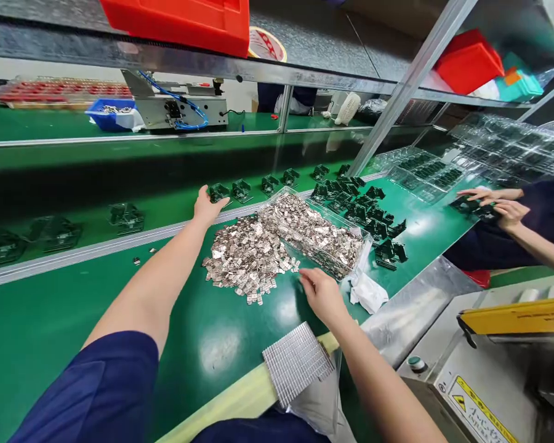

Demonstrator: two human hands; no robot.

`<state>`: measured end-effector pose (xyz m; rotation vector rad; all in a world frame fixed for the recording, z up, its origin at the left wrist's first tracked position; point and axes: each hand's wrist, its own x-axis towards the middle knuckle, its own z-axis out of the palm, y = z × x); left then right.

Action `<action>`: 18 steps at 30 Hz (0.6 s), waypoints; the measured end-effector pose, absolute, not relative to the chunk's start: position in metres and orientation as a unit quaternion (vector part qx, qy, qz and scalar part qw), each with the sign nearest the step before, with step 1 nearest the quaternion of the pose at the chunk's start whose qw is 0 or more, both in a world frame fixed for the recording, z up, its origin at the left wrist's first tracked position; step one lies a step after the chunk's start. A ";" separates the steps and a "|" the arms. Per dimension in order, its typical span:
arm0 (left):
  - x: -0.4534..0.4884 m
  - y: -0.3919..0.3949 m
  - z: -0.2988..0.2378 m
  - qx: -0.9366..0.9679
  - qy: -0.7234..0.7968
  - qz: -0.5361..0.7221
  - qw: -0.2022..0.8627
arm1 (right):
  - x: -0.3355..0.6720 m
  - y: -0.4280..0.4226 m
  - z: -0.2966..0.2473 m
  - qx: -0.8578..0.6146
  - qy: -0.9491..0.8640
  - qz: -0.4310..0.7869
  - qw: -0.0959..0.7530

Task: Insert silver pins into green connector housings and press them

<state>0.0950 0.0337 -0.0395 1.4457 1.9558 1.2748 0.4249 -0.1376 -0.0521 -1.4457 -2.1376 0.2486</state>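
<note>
My left hand (206, 208) reaches over the green belt, thumb and fingers closed around a dark green moulded part (218, 192). My right hand (322, 295) is at the right edge of a heap of small flat metal pieces (247, 255), its thumb and fingertips drawn together. Whatever may be between those fingertips is too small to make out. Behind the heap, a clear plastic tray (367, 249) holds many more such metal pieces. A block of silvery rods or strips in rows (298, 363) lies at the table's near edge.
Several dark green parts (373, 212) crowd the table right of the tray; others (126, 216) sit along the belt. A crumpled white tissue (369, 294) lies nearby. At right, a co-worker's hands (496, 203) hold dark parts. A shelf with a red bin (180, 24) hangs overhead.
</note>
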 end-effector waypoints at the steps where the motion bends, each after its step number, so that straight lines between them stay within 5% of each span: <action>1: 0.086 0.028 -0.039 0.521 0.702 0.450 0.181 | 0.420 -0.125 -0.055 -0.535 -0.799 0.091 0.259; 7: -0.018 -0.029 -0.023 0.489 0.796 0.345 -0.087 | 0.437 -0.124 -0.067 -0.524 -0.815 0.081 0.235; 13: -0.076 -0.033 -0.012 0.481 0.848 0.217 0.046 | 0.491 -0.191 -0.076 -0.509 -0.830 -0.029 0.226; 18: -0.031 -0.052 0.010 0.525 0.812 0.253 -0.015 | 0.509 -0.237 -0.084 -0.443 -0.858 -0.084 0.245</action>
